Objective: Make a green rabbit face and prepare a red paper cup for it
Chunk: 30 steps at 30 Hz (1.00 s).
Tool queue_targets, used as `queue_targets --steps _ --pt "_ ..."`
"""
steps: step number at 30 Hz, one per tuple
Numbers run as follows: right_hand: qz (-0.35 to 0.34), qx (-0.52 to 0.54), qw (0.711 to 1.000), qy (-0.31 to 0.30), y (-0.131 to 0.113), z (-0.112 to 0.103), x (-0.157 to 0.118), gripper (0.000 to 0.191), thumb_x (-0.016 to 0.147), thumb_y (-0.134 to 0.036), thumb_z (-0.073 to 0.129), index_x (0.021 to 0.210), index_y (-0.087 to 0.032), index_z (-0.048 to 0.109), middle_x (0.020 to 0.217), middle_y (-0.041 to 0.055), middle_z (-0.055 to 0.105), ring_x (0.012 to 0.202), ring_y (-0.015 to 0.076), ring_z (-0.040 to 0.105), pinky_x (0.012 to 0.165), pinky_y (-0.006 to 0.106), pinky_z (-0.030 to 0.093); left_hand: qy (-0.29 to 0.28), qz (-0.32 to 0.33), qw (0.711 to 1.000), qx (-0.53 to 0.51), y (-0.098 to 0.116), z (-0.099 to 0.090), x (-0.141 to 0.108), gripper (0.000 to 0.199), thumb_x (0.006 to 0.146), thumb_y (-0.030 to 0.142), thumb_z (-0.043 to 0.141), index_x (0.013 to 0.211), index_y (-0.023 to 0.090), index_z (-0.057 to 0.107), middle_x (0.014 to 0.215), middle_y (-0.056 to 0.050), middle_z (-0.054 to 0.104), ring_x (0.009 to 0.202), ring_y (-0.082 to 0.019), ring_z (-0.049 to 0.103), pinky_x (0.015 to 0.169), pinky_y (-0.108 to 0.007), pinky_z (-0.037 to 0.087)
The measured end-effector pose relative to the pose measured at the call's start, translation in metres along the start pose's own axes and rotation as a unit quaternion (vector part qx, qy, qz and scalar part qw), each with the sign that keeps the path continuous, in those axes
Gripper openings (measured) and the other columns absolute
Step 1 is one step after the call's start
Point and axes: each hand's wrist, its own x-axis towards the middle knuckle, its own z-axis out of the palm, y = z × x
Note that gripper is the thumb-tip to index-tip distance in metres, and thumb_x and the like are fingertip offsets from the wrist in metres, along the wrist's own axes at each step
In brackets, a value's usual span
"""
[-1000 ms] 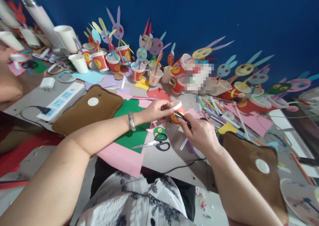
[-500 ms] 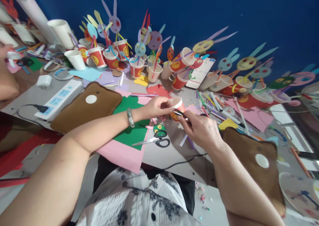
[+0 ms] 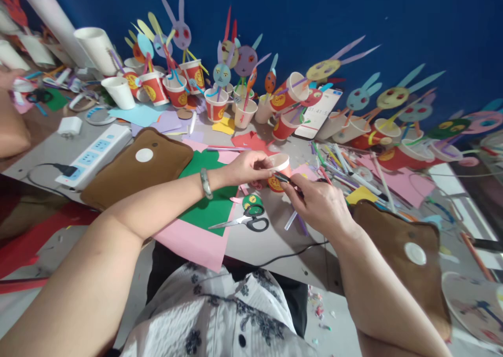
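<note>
A red and white paper cup [image 3: 281,163] stands in front of me between my hands. My left hand [image 3: 251,167], with a bangle on its wrist, is closed at the cup's left side, fingertips against it near the rim. My right hand [image 3: 318,199] grips a small black tool [image 3: 283,177] whose tip lies across the cup's front; its exact kind is hard to make out. Below the cup rest black-handled scissors [image 3: 251,220] and a green paper disc with yellow eyes [image 3: 252,202]. Green paper [image 3: 208,210] lies over a pink sheet [image 3: 196,244], under my left forearm.
Paper cups with rabbit-like paper heads on straws [image 3: 216,103] line the blue wall. A phone [image 3: 322,113] leans among them. Brown cushion-like pouches [image 3: 133,163] lie on both sides, a power strip [image 3: 94,152] at left, pens and straws [image 3: 346,168] at right. Another person's arm [image 3: 11,121] shows far left.
The black tool looks slightly more closed and turned at the cup's front. Both hands keep almost the same place; the view has shifted a little.
</note>
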Motion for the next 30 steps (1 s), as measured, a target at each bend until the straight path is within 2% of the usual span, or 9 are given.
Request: queue_targets --steps 9,19,30 --pt "0.002 0.03 0.999 -0.025 0.0 -0.009 -0.003 0.045 0.101 -0.051 0.038 0.095 -0.019 0.069 0.064 0.0063 0.066 0.056 0.0191 0.058 0.053 0.026 0.023 -0.027 -0.002 0.999 -0.034 -0.002 0.002 0.0 0.054 0.072 0.06 0.082 0.085 0.012 0.061 0.077 -0.003 0.066 0.062 -0.012 0.066 0.056 -0.024 0.054" --pt "-0.004 0.008 0.999 -0.048 -0.001 -0.017 -0.006 0.044 0.102 -0.051 0.037 0.095 -0.021 0.069 0.064 0.0055 0.066 0.056 0.0193 0.058 0.051 0.027 0.019 -0.039 0.0 0.999 -0.017 -0.004 0.005 -0.001 0.05 0.076 0.058 0.08 0.084 0.012 0.062 0.078 -0.001 0.063 0.064 -0.009 0.062 0.06 -0.023 0.052" --pt "0.009 0.074 0.996 -0.053 -0.002 -0.018 -0.002 0.044 0.101 -0.05 0.038 0.091 -0.02 0.069 0.062 0.005 0.065 0.055 0.0194 0.059 0.053 0.027 0.027 -0.025 -0.012 0.999 -0.037 -0.003 0.007 -0.002 0.052 0.074 0.059 0.081 0.087 0.013 0.061 0.074 -0.001 0.063 0.061 -0.01 0.062 0.058 -0.024 0.052"
